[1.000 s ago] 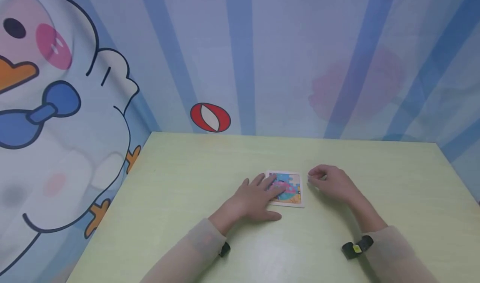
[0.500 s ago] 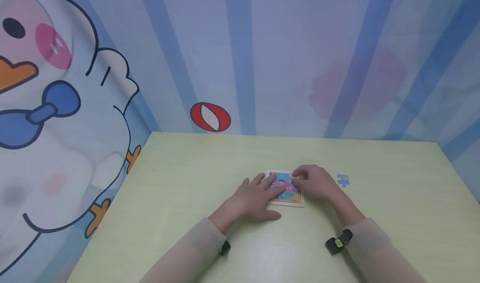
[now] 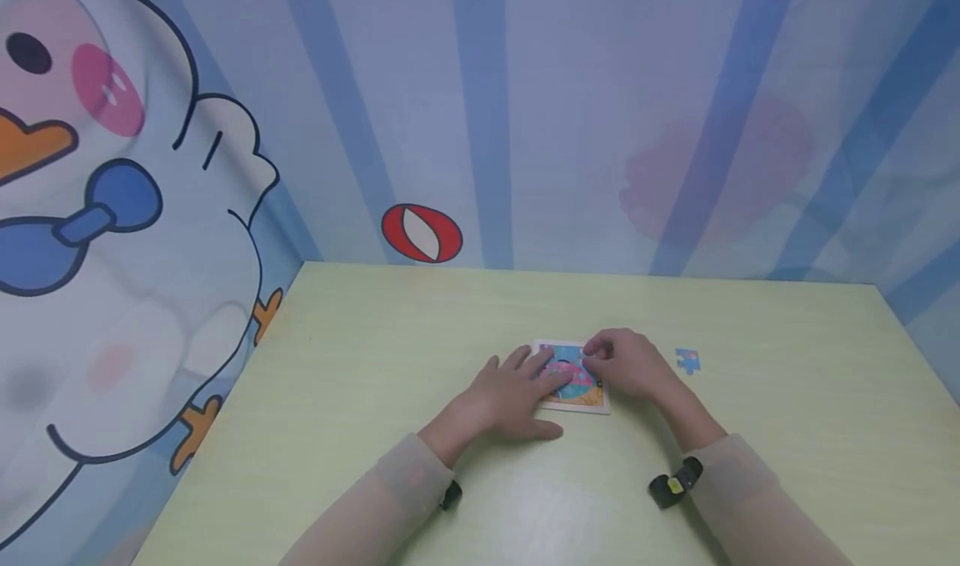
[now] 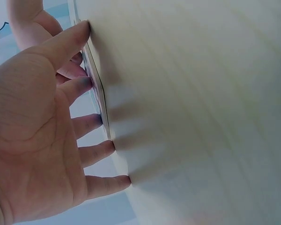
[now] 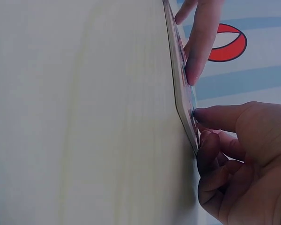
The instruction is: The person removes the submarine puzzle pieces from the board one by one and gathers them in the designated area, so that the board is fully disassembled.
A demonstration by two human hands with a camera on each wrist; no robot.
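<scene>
A small square jigsaw puzzle [image 3: 573, 393] with a pale frame and a blue, pink and orange picture lies flat on the table. My left hand [image 3: 510, 399] rests on its left part with fingers spread, covering some of the picture. At the upper right corner of the puzzle, my right hand [image 3: 630, 364] has thumb and curled forefinger close together, pinching a puzzle piece that the fingers mostly hide. The right wrist view shows that thumb [image 5: 220, 117] touching the puzzle's surface. A loose blue puzzle piece [image 3: 687, 360] lies on the table to the right of the right hand.
The pale yellow-green table [image 3: 375, 324] reaches back to a blue striped backdrop [image 3: 570, 116] with cartoon prints. Each wrist wears a black strap, such as the right strap [image 3: 675, 484].
My right hand has moved left from beside the puzzle onto its upper right corner, uncovering the loose blue piece. It barely moves in the last half second. My left hand stays put.
</scene>
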